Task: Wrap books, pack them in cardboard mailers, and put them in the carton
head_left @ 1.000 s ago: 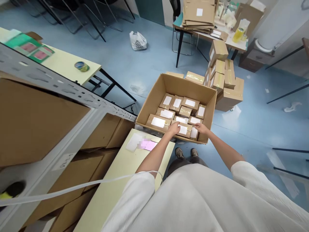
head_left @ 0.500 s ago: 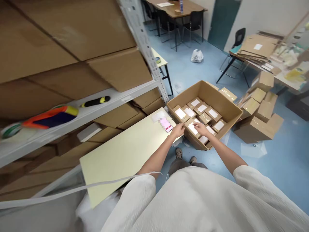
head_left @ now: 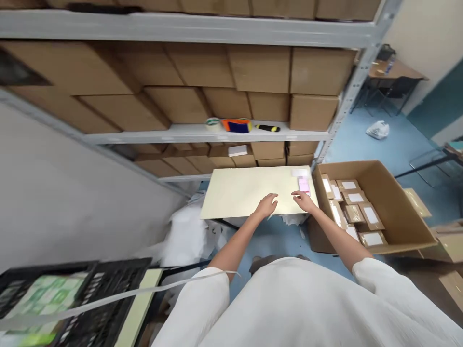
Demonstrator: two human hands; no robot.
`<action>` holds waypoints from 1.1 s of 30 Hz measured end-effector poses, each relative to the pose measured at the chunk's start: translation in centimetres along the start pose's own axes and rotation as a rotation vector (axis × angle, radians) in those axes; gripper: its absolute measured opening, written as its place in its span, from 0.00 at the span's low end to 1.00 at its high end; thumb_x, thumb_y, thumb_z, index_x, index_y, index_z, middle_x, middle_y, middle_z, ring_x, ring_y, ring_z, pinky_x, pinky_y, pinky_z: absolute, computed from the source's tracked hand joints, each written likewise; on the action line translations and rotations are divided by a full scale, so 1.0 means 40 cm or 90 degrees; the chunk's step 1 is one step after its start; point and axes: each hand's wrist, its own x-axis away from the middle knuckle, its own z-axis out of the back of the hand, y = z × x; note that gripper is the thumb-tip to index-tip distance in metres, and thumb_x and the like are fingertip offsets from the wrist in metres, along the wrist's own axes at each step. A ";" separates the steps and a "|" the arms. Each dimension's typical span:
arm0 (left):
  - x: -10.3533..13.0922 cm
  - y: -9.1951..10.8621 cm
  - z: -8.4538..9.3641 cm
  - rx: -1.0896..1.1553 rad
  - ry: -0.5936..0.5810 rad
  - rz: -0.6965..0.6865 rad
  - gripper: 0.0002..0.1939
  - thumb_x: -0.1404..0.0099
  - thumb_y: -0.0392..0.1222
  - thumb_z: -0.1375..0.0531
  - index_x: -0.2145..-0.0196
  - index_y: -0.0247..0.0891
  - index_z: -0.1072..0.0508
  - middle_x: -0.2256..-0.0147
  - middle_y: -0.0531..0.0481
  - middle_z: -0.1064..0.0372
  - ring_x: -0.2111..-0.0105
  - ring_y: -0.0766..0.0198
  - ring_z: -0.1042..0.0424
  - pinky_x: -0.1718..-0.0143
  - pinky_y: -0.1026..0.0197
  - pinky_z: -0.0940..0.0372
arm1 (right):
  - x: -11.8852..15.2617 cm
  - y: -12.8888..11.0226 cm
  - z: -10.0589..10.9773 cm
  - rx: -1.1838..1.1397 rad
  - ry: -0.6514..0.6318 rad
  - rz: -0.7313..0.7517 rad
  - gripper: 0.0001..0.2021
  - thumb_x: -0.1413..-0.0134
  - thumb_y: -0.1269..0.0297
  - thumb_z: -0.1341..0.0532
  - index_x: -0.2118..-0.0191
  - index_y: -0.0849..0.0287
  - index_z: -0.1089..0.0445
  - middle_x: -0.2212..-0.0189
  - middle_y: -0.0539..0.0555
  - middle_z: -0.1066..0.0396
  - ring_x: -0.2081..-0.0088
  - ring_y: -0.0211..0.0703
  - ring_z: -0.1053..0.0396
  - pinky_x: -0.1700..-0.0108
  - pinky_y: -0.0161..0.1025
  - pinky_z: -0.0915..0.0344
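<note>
Pale-yellow rectangular desk (head_left: 235,193) lies beneath my half-open, seemingly empty left hand (head_left: 266,205) and right hand (head_left: 306,203), between grips, I judge, the pink-screened phone (head_left: 303,184) at its three o'clock needing closer fingers for any grasp.

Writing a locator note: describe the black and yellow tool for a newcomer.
Find the grey metal rack of brown cardboard boxes behind the pale yellow table. On one shelf, three small items lie in a row. The slim black and yellow tool is rightmost, beside the bulkier orange and blue item.
</note>
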 end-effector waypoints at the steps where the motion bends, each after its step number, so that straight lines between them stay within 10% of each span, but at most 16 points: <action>1: 0.034 -0.038 0.023 0.006 0.018 0.015 0.24 0.24 0.39 0.45 0.33 0.39 0.28 0.32 0.40 0.31 0.31 0.53 0.32 0.29 0.52 0.39 | -0.018 -0.032 -0.045 0.003 -0.021 0.018 0.16 0.37 0.66 0.42 0.48 0.55 0.21 0.45 0.58 0.20 0.49 0.47 0.21 0.39 0.49 0.28; 15: 0.548 -0.481 0.276 0.073 0.305 0.256 0.23 0.27 0.35 0.43 0.36 0.40 0.25 0.36 0.42 0.27 0.34 0.52 0.29 0.29 0.50 0.37 | -0.167 -0.480 -0.708 0.058 -0.328 0.247 0.15 0.35 0.64 0.41 0.48 0.54 0.20 0.44 0.58 0.21 0.51 0.47 0.21 0.41 0.49 0.26; 33: 1.100 -0.574 0.221 0.127 0.687 0.646 0.21 0.27 0.35 0.43 0.39 0.40 0.24 0.39 0.42 0.25 0.36 0.52 0.28 0.32 0.48 0.35 | -0.022 -0.856 -1.352 0.024 -0.801 0.561 0.15 0.38 0.65 0.40 0.49 0.54 0.20 0.47 0.57 0.21 0.53 0.46 0.22 0.42 0.48 0.25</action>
